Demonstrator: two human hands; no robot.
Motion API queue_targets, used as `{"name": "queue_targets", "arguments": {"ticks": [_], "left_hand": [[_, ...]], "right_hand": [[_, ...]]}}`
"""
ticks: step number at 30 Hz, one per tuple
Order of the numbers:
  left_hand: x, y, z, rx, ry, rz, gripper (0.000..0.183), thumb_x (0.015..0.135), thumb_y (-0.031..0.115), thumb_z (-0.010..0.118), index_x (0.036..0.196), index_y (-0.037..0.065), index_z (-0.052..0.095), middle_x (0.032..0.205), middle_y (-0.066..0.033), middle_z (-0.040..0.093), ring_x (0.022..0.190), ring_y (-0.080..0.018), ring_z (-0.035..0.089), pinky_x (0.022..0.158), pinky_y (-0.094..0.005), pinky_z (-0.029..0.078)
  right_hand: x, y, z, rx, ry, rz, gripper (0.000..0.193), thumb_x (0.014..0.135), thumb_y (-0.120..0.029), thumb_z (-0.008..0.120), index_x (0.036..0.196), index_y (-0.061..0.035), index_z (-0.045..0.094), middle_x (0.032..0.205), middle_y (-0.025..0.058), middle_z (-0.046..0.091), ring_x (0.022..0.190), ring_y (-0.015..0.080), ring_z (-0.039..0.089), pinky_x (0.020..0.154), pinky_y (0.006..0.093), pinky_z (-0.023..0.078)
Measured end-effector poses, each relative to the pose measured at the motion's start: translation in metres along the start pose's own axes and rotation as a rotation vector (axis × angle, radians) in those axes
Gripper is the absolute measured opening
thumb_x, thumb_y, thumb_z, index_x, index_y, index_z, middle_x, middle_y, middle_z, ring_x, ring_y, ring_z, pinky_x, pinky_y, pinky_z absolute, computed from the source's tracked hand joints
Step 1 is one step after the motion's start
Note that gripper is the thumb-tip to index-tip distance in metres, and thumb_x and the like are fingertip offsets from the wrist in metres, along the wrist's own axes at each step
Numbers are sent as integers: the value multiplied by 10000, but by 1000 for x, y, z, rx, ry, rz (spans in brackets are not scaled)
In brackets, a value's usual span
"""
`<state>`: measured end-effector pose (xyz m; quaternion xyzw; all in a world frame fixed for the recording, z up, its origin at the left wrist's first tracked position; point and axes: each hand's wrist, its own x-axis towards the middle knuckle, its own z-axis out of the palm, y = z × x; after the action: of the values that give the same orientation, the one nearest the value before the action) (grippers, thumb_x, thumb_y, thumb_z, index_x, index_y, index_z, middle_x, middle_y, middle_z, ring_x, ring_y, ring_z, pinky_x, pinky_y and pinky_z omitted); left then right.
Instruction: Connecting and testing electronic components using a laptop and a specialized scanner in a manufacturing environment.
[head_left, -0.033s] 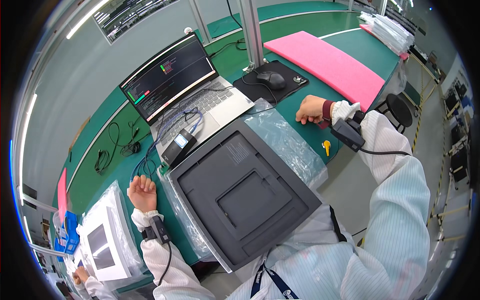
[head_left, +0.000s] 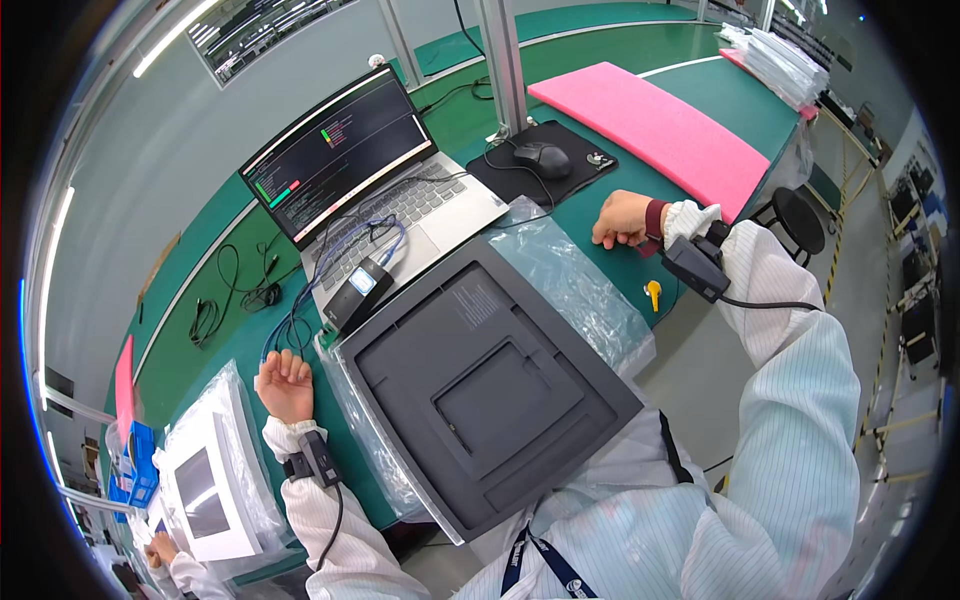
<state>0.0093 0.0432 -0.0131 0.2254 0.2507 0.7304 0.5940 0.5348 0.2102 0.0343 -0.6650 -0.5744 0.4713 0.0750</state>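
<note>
My left hand [head_left: 286,387] rests on the green table left of a dark grey rectangular panel [head_left: 400,395], its fingers curled in and nothing seen in them. My right hand [head_left: 622,220] lies on the table below the mouse pad, loosely closed, with no object showing. The panel has a recessed square in its middle and lies tilted over clear plastic wrap [head_left: 590,290], its near edge reaching toward my body. Beyond it stands an open laptop [head_left: 450,215] with a small black device [head_left: 358,292] with a lit screen and blue cables on its left side.
A black mouse [head_left: 543,159] sits on a dark pad [head_left: 510,187]. Behind my right hand lies a pink foam sheet [head_left: 660,130]; nearer is a small yellow item [head_left: 653,292]. At left are a white framed panel [head_left: 212,545] in plastic, coiled cables [head_left: 205,320] and another person's hand [head_left: 160,550].
</note>
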Motion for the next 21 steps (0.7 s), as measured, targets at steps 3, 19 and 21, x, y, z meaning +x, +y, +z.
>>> {"name": "queue_targets", "arguments": {"ticks": [3, 19, 21], "left_hand": [[0, -1, 0, -14, 2, 1, 186, 846, 109, 487, 689, 90, 389, 609, -1, 309, 527, -108, 303, 523, -249, 290], [0, 0, -4, -15, -10, -8, 178, 861, 111, 482, 703, 95, 400, 611, 0, 315, 528, -107, 312, 529, -246, 300], [-1, 0, -2, -9, -2, -4, 177, 859, 110, 483, 704, 95, 401, 611, 0, 316, 528, -107, 313, 529, -246, 301]], "right_hand": [[3, 1, -3, -18, -46, -7, 120, 688, -96, 671, 633, -22, 593, 547, 32, 570, 378, 76, 430, 332, 239, 308], [-8, 0, 5, 35, 48, -38, 109, 688, -96, 669, 641, -30, 595, 566, 37, 592, 394, 85, 468, 353, 254, 348], [-8, 1, 5, 46, 49, -37, 109, 687, -95, 669, 641, -30, 595, 565, 37, 589, 398, 86, 466, 354, 256, 345]]}}
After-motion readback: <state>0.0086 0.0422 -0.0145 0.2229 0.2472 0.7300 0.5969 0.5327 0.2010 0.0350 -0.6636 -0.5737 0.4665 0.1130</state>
